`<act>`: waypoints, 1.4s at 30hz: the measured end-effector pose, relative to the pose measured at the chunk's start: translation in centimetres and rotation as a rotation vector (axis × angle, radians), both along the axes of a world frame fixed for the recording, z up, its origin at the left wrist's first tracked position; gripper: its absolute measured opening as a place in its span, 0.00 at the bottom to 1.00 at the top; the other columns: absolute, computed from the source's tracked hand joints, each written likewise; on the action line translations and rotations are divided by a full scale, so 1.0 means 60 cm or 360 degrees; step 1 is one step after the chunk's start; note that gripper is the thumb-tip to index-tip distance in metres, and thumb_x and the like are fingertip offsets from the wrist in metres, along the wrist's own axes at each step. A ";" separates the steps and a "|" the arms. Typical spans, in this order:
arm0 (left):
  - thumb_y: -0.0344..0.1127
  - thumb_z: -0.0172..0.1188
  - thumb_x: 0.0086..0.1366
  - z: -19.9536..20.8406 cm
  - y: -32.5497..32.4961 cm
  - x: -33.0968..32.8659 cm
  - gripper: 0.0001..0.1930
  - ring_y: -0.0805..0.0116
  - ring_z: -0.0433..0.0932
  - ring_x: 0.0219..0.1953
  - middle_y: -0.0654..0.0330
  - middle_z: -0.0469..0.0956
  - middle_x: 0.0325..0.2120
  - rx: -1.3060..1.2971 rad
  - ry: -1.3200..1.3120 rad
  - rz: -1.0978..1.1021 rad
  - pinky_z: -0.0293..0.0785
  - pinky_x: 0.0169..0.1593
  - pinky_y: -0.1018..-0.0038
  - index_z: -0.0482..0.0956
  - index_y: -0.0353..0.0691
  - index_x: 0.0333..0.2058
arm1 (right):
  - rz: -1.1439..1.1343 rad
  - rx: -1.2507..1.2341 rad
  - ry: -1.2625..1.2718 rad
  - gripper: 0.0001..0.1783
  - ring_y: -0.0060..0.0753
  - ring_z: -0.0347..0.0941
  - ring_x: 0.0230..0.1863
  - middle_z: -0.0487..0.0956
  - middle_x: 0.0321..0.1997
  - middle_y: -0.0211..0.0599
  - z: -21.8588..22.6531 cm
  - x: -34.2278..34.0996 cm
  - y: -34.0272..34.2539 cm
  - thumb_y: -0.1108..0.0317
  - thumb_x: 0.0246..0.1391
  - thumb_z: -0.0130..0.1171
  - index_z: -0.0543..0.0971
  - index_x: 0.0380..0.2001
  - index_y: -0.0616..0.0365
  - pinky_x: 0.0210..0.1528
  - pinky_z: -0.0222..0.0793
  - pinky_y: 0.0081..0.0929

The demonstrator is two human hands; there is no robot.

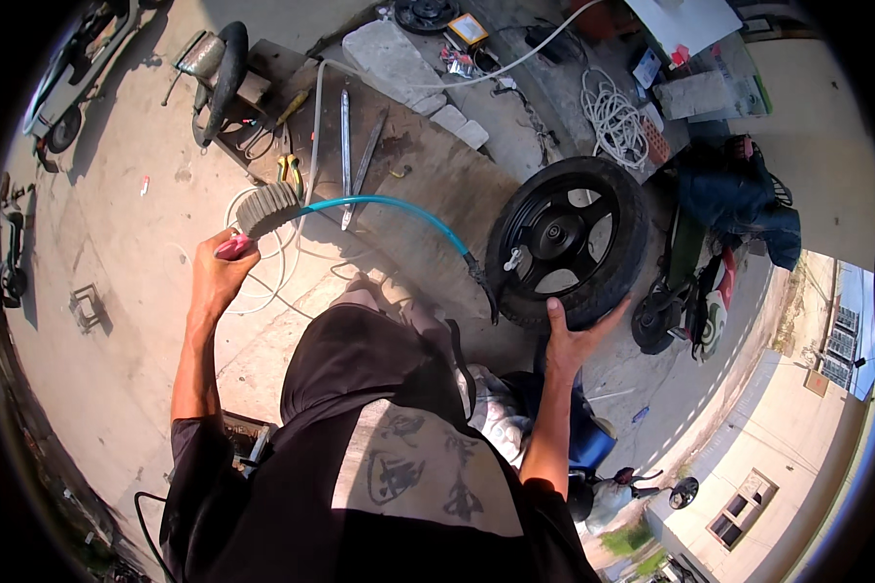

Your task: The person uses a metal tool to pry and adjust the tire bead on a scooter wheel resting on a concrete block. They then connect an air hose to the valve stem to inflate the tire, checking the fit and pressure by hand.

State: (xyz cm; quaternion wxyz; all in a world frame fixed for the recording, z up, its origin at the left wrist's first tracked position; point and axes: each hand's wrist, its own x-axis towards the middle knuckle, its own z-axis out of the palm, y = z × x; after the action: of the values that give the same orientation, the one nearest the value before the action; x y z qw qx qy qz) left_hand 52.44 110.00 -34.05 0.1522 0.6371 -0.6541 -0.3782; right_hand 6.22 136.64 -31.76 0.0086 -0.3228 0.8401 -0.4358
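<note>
My left hand [226, 274] is closed round the pinkish-red handle of a tyre inflator [267, 209] with a grey ribbed head. From that head a teal hose [399, 202] arches right, ending in a black tip that hangs beside the wheel. The wheel [605, 277] has a black tyre and black spoked rim, with a small whitish piece near one spoke. Against its near edge my right hand [576, 340] grips the tyre, thumb and fingers spread wide around it. Whether the black tip touches the wheel, I cannot tell.
Two long metal levers [346, 146] and yellow-handled pliers [290, 173] lie on a board ahead. White hose [262, 282] loops near my left hand; another coil [614, 121] lies farther right. Scooters [685, 291] stand around, and a stone slab [389, 63] lies at the back.
</note>
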 end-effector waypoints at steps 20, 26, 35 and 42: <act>0.35 0.70 0.61 -0.030 0.028 -0.032 0.12 0.76 0.64 0.24 0.61 0.70 0.17 0.0158 -0.0033 -0.0006 0.67 0.30 0.69 0.78 0.33 0.28 | 0.0294 0.0465 -0.0408 0.46 0.39 0.82 0.58 0.84 0.61 0.54 0.139 -0.038 -0.135 0.63 0.60 0.72 0.65 0.77 0.67 0.64 0.74 0.33; 0.34 0.69 0.61 -0.032 0.028 -0.032 0.12 0.76 0.63 0.24 0.60 0.68 0.17 0.0195 0.0024 0.0051 0.66 0.29 0.69 0.77 0.33 0.27 | 0.0224 0.0498 -0.0540 0.44 0.35 0.82 0.57 0.85 0.59 0.52 0.141 -0.105 -0.129 0.62 0.60 0.70 0.67 0.76 0.65 0.62 0.74 0.30; 0.33 0.69 0.61 -0.076 0.014 -0.064 0.12 0.77 0.63 0.24 0.61 0.67 0.17 0.0205 0.0139 -0.0039 0.66 0.29 0.69 0.76 0.33 0.27 | 0.0130 0.0491 -0.0500 0.43 0.32 0.82 0.55 0.86 0.56 0.47 0.131 -0.112 -0.121 0.60 0.58 0.72 0.71 0.73 0.66 0.63 0.74 0.29; 0.33 0.69 0.59 -0.064 -0.004 -0.094 0.12 0.76 0.63 0.24 0.59 0.68 0.17 0.0166 0.0126 -0.0215 0.65 0.29 0.69 0.75 0.31 0.26 | 0.0061 0.0504 -0.0480 0.44 0.40 0.84 0.57 0.86 0.57 0.53 0.144 -0.102 -0.118 0.58 0.56 0.74 0.71 0.72 0.67 0.64 0.74 0.33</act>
State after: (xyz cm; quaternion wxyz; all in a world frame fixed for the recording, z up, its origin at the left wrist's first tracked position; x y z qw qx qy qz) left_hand 46.81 109.78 -37.87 0.1188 0.5832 -0.6685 -0.4460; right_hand 0.08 129.59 -23.14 0.1929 -0.2644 0.8810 -0.3416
